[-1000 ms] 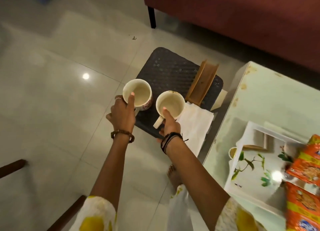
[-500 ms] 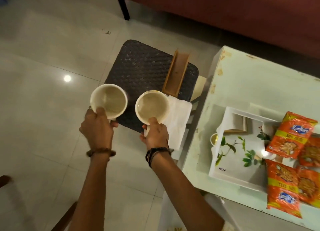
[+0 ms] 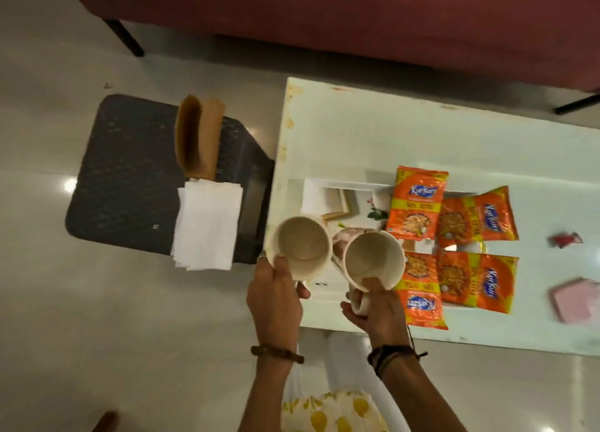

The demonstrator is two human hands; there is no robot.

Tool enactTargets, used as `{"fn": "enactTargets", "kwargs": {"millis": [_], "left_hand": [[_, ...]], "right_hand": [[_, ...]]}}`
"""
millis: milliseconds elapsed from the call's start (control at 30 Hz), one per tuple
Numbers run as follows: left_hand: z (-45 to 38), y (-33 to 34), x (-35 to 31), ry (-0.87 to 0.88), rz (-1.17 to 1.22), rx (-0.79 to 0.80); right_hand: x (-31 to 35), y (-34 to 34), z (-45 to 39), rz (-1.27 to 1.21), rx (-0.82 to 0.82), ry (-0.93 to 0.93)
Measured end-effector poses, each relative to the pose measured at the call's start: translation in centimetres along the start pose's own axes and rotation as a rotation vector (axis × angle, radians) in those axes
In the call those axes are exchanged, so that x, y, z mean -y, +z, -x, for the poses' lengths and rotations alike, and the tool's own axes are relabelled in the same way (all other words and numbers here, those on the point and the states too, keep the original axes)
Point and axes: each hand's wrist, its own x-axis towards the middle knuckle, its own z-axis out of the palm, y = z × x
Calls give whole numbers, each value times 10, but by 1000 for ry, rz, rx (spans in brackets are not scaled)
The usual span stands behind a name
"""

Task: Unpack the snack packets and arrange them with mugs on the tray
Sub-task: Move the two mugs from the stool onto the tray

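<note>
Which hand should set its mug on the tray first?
Left, probably. The left hand holds its mug over the bare near-left part of the tray. The right hand's mug hangs close against the orange snack packets, leaving less room.

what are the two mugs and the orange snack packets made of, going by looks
Left mug and right mug: probably glazed ceramic, judging by thick cream walls with a dull sheen, though hard plastic is possible. Orange snack packets: glossy plastic film, shown by crinkled surfaces, bright glare spots and printed graphics.
</note>
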Motion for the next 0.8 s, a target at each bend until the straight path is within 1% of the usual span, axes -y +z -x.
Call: {"fn": "enactTargets", "kwargs": {"millis": [67, 200, 300, 467, 700, 800], "left_hand": [[7, 23, 12, -2, -36, 14], [18, 53, 32, -37, -59, -4], [17, 66, 46, -110, -33, -47], [15, 80, 58, -170, -52, -98], [11, 92, 68, -229, -74, -98], [10, 97, 74, -267, -84, -93]], "right_hand": [[3, -21, -15, -3, -10, 10], [0, -44, -46, 96, -1, 26], [-3, -44, -64, 158, 15, 36], [-8, -43, -78, 227, 35, 30], [-13, -46, -90, 256, 64, 98], [-18, -47, -93, 251, 67, 96]]}}
